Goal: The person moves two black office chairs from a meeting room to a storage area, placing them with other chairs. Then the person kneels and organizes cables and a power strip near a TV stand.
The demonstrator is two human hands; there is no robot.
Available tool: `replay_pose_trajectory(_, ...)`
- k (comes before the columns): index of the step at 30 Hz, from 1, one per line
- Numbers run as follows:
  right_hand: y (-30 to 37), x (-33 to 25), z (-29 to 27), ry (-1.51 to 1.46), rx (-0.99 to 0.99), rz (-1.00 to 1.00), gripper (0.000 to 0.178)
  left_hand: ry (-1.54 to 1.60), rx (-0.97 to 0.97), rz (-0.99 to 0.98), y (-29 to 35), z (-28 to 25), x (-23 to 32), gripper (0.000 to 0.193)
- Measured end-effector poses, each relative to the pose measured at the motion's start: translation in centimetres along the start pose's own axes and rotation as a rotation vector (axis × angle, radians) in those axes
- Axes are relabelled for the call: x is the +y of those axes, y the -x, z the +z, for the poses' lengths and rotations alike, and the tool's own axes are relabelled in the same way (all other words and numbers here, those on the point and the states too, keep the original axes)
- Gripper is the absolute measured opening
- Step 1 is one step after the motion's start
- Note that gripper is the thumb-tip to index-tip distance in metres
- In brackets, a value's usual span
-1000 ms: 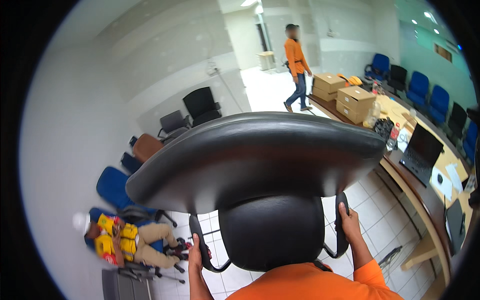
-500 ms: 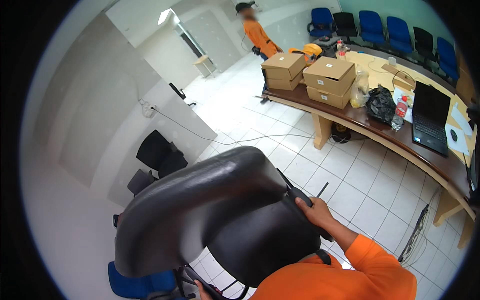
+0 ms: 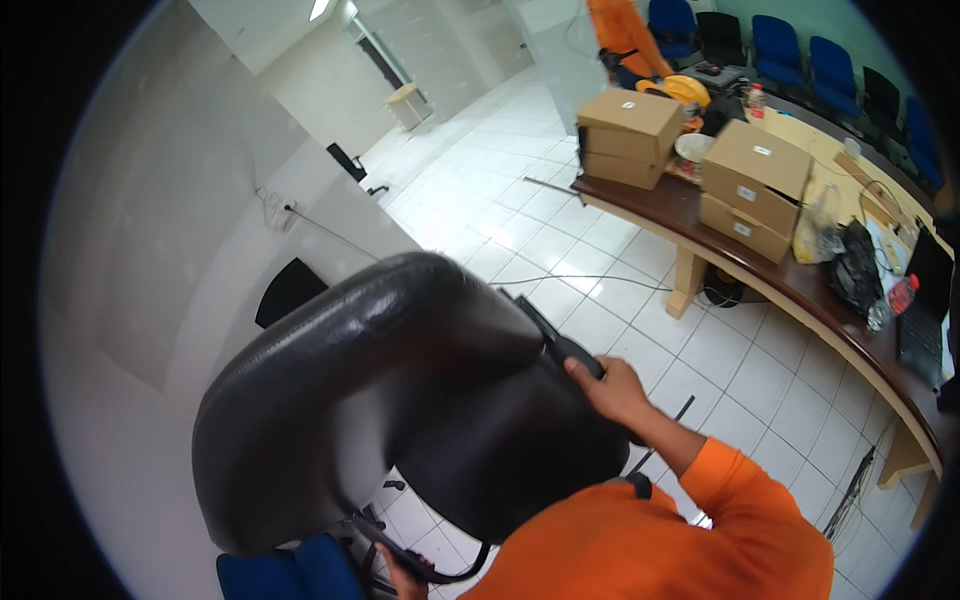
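Observation:
A black leather office chair [image 3: 330, 370] with a tall padded backrest is right in front of my body, tilted in view. My right hand [image 3: 612, 390] is wrapped round its right armrest, thumb on top. At the lower edge my left hand [image 3: 402, 578] grips the other armrest, partly cut off by the frame. The chair's seat [image 3: 500, 460] lies close to my orange sleeve and torso. Its base is mostly hidden beneath the seat.
A blue chair [image 3: 290, 572] stands beside the backrest at lower left, a black chair [image 3: 288, 290] by the wall. Right is a curved desk [image 3: 740, 270] with cardboard boxes [image 3: 755, 185]. A cable [image 3: 590, 277] crosses the tiled floor. A person [image 3: 628, 38] is behind the desk.
My view has shifted, and the chair now covers more of the black chair by the wall. Both hands keep their hold. The person in orange has moved right, behind the boxes.

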State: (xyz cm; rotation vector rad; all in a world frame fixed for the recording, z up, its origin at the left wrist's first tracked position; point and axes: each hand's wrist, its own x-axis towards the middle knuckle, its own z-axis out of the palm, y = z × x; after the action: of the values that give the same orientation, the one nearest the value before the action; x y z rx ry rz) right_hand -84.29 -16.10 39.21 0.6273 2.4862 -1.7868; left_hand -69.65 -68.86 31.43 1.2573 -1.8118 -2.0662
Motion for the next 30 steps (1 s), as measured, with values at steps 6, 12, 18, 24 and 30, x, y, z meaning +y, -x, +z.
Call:
replay_pose_trajectory(6, -12.9, -9.0, 3.9, 0.02, 0.087, -0.065, 0.066, 0.017, -0.117, -0.063, -12.8, 9.1, 8.9, 0.085)
replay_pose_trajectory(12, -25.5, -11.3, 5.7, -0.016, 0.086, 0.017, 0.067, -0.023, -0.191, -0.04, -23.1, 21.1, 15.3, 0.086)
replay_pose_trajectory(18, -42.2, -11.2, 5.3, -0.146, 0.155, 0.013, 0.066, -0.115, -0.215, 0.0, -32.9, 37.2, 21.2, 0.086)
replay_pose_trajectory(24, -56.9, -13.9, 1.3, -0.272, 0.228, -0.009, 0.06, -0.214, -0.251, 0.162, -36.6, 54.1, 32.1, 0.084)
replay_pose_trajectory(30, -65.7, -14.2, -0.5, -0.429, 0.326, 0.111, 0.056, -0.332, -0.261, 0.199, -40.8, 66.2, 38.8, 0.084)
